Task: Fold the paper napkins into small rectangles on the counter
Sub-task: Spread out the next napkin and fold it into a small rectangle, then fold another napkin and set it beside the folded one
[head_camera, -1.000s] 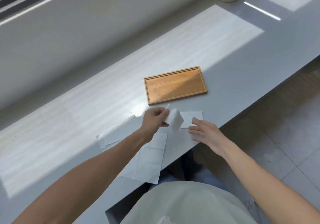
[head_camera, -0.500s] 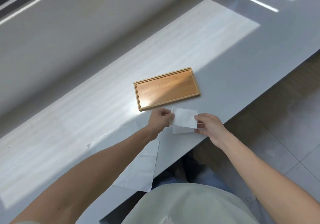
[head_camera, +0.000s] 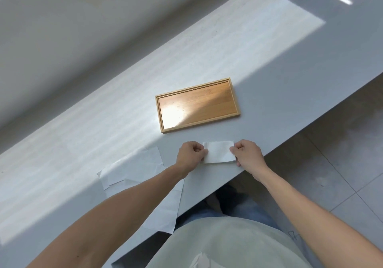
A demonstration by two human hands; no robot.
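The left hand (head_camera: 191,155) pinches the left end of the folded napkin (head_camera: 219,151), fingers curled; the right hand (head_camera: 247,153) pinches its right end likewise. Both forearms reach forward over the counter (head_camera: 103,122). The napkin sits near the counter's front edge, just before the wooden tray (head_camera: 198,104), unfolded napkins (head_camera: 134,170) lying to its left
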